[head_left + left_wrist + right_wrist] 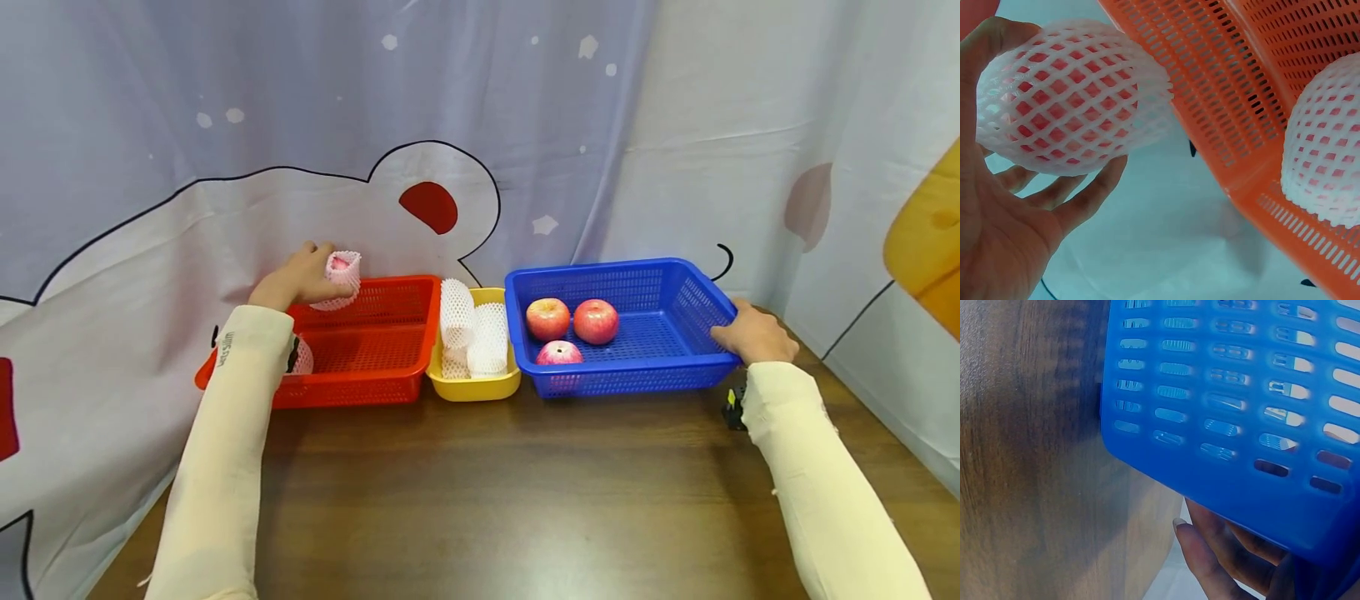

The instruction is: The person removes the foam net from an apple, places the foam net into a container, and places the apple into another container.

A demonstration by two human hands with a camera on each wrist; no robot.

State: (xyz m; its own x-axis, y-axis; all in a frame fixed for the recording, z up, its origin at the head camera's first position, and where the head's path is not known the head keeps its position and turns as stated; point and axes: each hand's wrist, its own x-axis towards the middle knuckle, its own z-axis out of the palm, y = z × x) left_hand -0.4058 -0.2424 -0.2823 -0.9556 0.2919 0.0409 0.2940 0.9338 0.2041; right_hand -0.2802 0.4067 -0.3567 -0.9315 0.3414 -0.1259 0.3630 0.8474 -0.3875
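My left hand (295, 277) grips an apple in a white foam net (342, 279), held above the back left of the red basket (367, 390). In the left wrist view, the thumb and fingers curl round the netted apple (1072, 103). A second netted apple (1329, 147) lies in the red basket, partly hidden by my sleeve in the head view. At the right end of the blue basket (637, 377), my right hand (756, 333) holds the rim. The right wrist view shows its fingers (1200, 556) bent against the basket's outside. Three bare apples (596, 322) sit in the blue basket's left part.
Between the two larger baskets stands a small yellow basket (477, 390) with several white foam nets (489, 337). All three baskets stand in a row at the back of the brown wooden table (480, 492). A printed curtain (480, 108) hangs close behind them.
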